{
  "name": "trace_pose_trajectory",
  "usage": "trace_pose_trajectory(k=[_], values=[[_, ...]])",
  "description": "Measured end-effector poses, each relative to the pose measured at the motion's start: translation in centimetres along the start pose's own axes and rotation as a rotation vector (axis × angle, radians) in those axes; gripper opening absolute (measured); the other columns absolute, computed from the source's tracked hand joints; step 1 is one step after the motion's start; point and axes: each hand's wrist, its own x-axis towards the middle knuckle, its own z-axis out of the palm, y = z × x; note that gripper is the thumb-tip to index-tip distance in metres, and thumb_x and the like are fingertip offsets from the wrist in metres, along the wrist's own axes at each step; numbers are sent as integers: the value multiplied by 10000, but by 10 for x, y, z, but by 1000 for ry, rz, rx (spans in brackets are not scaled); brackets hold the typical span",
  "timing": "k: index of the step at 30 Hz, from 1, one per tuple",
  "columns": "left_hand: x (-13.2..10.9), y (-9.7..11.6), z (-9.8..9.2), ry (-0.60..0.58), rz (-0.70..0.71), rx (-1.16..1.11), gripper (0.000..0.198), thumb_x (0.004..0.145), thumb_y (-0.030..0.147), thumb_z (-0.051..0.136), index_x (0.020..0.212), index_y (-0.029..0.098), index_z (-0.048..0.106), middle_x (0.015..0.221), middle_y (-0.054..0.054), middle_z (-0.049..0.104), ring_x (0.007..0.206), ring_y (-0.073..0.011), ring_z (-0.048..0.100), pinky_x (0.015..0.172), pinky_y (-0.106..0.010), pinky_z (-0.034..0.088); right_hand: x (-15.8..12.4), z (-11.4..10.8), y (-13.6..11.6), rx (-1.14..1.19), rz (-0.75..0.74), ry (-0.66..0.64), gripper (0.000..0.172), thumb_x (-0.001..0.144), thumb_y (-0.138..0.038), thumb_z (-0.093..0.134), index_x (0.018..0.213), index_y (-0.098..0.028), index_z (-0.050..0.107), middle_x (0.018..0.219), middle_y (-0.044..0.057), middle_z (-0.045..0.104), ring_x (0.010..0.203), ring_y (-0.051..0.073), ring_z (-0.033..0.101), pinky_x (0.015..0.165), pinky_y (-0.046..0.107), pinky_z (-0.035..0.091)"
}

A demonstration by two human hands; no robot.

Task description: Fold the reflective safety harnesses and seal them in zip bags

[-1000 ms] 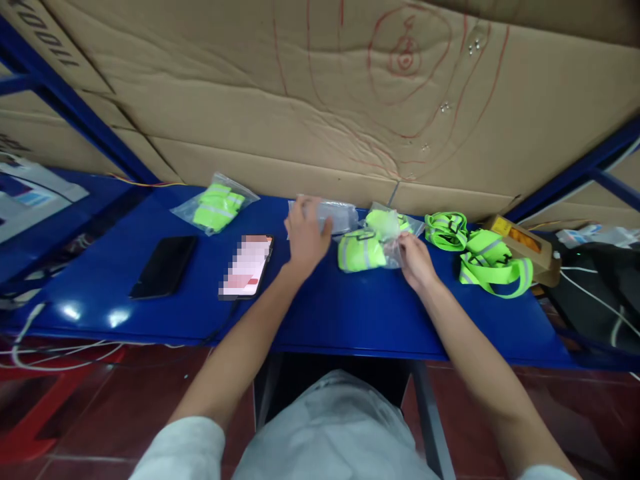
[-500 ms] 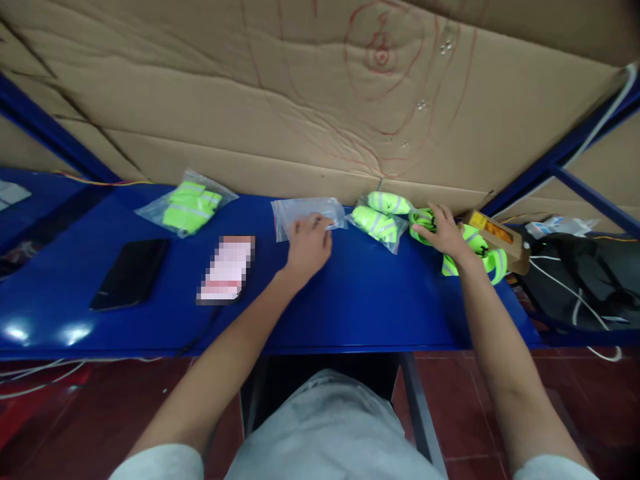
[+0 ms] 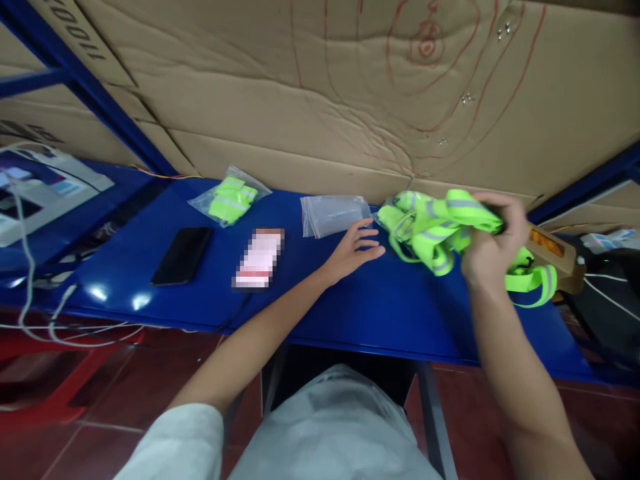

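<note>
Just beyond the left fingers (image 3: 368, 234) — clear bags (image 3: 333, 215), then cardboard (image 3: 250, 107).

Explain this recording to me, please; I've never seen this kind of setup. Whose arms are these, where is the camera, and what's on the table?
There is no robot: these are a person's own bare arms. Every picture comes from one camera worn on the head, looking forward and down. The right hand holds a bundle of bright green straps with pale stripes. The left hand is open, close to some flat clear bags. On the blue table also lie a green bundle in a clear bag, a dark phone and a lit device with its screen blurred out.
</note>
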Motion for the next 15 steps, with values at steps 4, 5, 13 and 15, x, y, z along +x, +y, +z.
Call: trace_pose_trajectory(k=[4, 5, 13, 15], values=[[-6, 7, 6, -92, -18, -146, 1006, 625, 358, 927, 1502, 281, 440, 1555, -175, 490, 1312, -319, 598, 1011, -470, 559, -27, 31, -28, 281, 315, -419, 343, 961, -476, 523, 1181, -267, 684, 1163, 67, 714, 1075, 248, 692, 909, 388, 546], [-8, 9, 6, -100, -35, -171, 918, 631, 369, 925, 1444, 243, 520, 1465, -171, 587, 1283, -326, 621, 1031, -481, 548, -28, 34, -26, 312, 383, -490, 466, 998, -596, 418, 1238, -287, 671, 1173, 71, 713, 1091, 255, 693, 899, 396, 555], [-3, 13, -11, 31, -256, -415, 481, 758, 497, 768, 1111, 175, 705, 983, -123, 775, 920, -320, 738, 773, -451, 605, -40, 26, 23, 205, 490, -524, 685, 934, -793, 403, 1409, -327, 567, 1299, 93, 687, 1178, 293, 660, 985, 474, 533], [-2, 15, -16, 5, -223, -422, 482, 813, 535, 684, 1147, 188, 692, 1014, -122, 768, 976, -323, 731, 806, -462, 602, -61, 29, 21, 220, 490, -752, 656, 909, -780, 484, 1325, -296, 634, 1144, 97, 735, 1086, 304, 685, 934, 465, 545]])
